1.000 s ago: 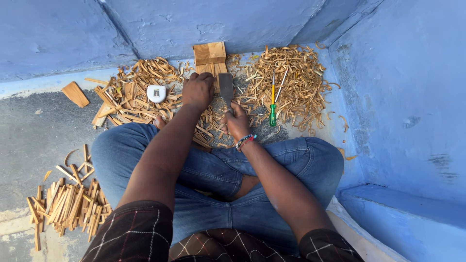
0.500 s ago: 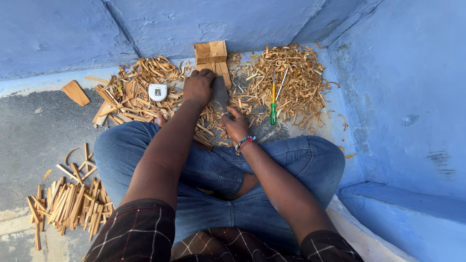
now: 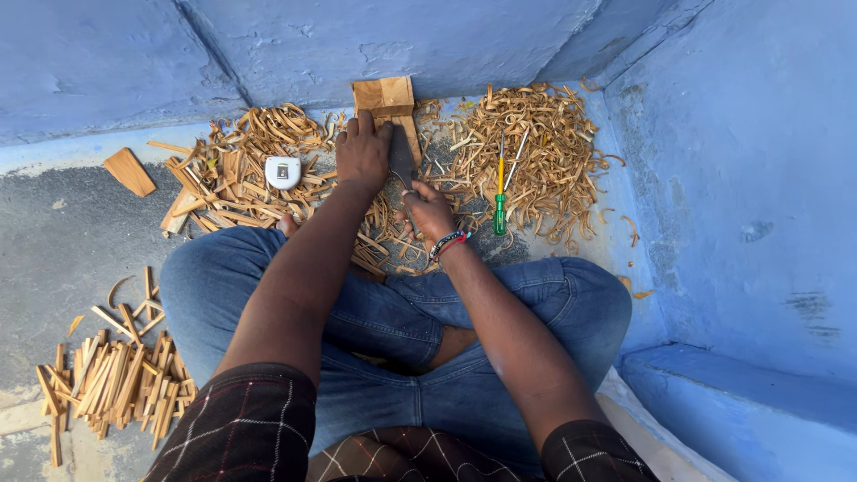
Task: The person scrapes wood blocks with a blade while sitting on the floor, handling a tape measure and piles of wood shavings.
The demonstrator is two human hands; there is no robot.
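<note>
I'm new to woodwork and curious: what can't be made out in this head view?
- Blade: its handle is hidden inside the right hand.
- Wood block: the left hand covers its near end.
- White tape measure: markings too small.
- Sticks: some cut off by the bottom-left edge.

The scene is seen from a single camera worn on the head, looking steeply down over crossed legs to the floor in front. The wooden block (image 3: 386,100) serves as the landmark: it is placed near the top centre, against the blue wall (image 3: 357,45). Below it, the forearms and knees are taken in at close range. Right of it a second wall is included; left of it, bare floor. No second view is provided.
</note>
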